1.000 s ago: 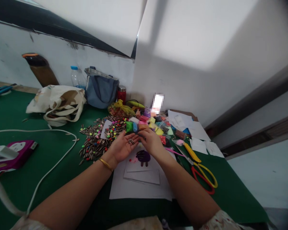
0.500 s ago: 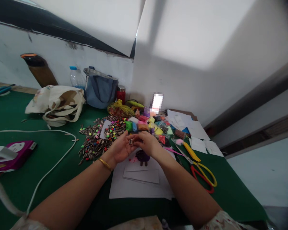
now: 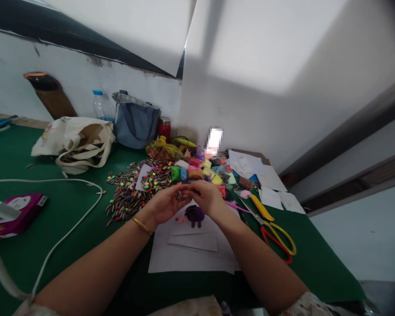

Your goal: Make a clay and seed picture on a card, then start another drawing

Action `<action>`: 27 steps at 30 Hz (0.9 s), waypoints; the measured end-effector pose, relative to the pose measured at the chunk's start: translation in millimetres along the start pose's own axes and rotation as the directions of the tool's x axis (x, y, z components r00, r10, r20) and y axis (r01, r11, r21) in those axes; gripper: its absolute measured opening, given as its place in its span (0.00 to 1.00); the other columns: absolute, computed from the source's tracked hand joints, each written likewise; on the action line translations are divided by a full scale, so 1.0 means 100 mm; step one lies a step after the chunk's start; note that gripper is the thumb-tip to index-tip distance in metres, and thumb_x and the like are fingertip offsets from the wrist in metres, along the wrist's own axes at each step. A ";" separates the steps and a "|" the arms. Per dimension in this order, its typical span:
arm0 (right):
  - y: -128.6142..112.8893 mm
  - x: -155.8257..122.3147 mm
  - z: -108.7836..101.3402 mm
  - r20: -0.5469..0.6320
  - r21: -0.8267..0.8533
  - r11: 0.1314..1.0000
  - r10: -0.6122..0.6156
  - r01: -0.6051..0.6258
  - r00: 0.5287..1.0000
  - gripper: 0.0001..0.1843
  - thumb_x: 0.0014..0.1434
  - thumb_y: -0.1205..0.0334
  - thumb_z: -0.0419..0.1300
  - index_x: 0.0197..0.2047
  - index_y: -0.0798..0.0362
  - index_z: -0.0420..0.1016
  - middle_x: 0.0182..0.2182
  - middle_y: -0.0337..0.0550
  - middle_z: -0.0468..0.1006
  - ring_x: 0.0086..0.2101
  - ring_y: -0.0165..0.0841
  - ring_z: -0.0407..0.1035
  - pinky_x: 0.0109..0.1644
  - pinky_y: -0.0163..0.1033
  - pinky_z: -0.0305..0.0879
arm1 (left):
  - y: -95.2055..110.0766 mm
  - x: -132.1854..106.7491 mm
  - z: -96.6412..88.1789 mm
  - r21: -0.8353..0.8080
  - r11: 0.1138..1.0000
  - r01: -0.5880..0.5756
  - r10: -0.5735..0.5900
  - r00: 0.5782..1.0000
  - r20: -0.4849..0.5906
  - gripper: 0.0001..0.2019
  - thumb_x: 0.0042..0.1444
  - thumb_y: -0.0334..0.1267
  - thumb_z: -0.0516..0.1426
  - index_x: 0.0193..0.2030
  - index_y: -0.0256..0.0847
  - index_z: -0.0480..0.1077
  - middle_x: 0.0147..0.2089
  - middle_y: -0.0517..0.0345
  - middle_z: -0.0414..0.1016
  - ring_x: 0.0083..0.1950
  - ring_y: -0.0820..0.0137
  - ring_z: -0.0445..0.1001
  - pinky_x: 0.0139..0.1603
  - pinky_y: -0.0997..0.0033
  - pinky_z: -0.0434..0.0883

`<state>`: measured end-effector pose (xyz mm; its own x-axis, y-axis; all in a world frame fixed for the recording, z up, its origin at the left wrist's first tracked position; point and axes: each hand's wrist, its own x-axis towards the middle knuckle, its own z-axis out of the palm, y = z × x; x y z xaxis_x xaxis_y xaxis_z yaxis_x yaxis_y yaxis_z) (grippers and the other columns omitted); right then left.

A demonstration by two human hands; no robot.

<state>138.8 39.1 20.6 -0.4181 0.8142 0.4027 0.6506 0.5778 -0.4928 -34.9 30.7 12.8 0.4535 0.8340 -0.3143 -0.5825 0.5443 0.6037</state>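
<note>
My left hand (image 3: 163,205) is cupped palm up, with a few striped sunflower seeds (image 3: 179,196) lying in it by the fingers. Over its fingertips bends my right hand (image 3: 206,198), thumb and fingers pinched together; whatever they grip is hidden. Just below both hands, a small purple clay hedgehog (image 3: 197,214) with a pink snout and dark seed-like spines sits on white cards (image 3: 197,241). Under the cards is a larger white sheet (image 3: 184,264). To the left of my hands spreads a heap of sunflower seeds (image 3: 128,202) mixed with small coloured balls.
Bags of coloured clay (image 3: 195,174) lie behind my hands. Scissors (image 3: 276,237) and a yellow-handled cutter (image 3: 261,207) rest at right. A white cable (image 3: 69,235) and purple box (image 3: 23,215) are at left. A cloth bag (image 3: 75,140) and blue bag (image 3: 136,123) stand farther back.
My right hand has shifted slightly right and its fingers are bent more over the left fingertips. The hedgehog shows more fully below. The view has moved a little.
</note>
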 end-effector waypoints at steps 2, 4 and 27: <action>-0.02 -0.05 -0.02 -0.056 0.068 0.998 0.015 -0.011 0.998 0.04 0.60 0.67 0.61 0.37 0.51 0.78 0.33 0.39 0.77 0.37 0.32 0.70 0.42 0.35 0.63 | -0.03 0.00 -0.01 0.156 0.988 0.020 -0.020 1.000 -0.001 0.05 0.61 0.34 0.58 0.37 0.34 0.72 0.31 0.56 0.73 0.28 0.77 0.72 0.26 0.82 0.69; -0.04 -0.11 -0.05 -0.073 0.126 0.991 0.044 -0.035 0.996 0.05 0.60 0.68 0.61 0.37 0.50 0.78 0.33 0.40 0.78 0.37 0.32 0.71 0.44 0.36 0.64 | -0.07 -0.01 -0.03 0.294 0.956 0.025 -0.030 0.999 0.013 0.08 0.56 0.37 0.62 0.33 0.36 0.70 0.26 0.61 0.68 0.22 0.81 0.65 0.18 0.85 0.58; 0.25 -0.56 -0.08 0.056 0.246 0.926 0.282 -0.287 0.958 0.05 0.57 0.65 0.62 0.34 0.50 0.81 0.32 0.39 0.80 0.35 0.33 0.73 0.40 0.36 0.65 | -0.14 0.08 -0.12 0.869 0.419 -0.264 0.187 0.961 0.201 0.07 0.53 0.40 0.62 0.29 0.40 0.76 0.28 0.56 0.72 0.29 0.69 0.67 0.27 0.74 0.61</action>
<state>183.8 7.4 -8.7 -0.2526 0.9459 0.2036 0.5663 0.3151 -0.7616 -31.4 30.9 -7.2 0.4629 0.8854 -0.0417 0.2227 -0.0706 0.9723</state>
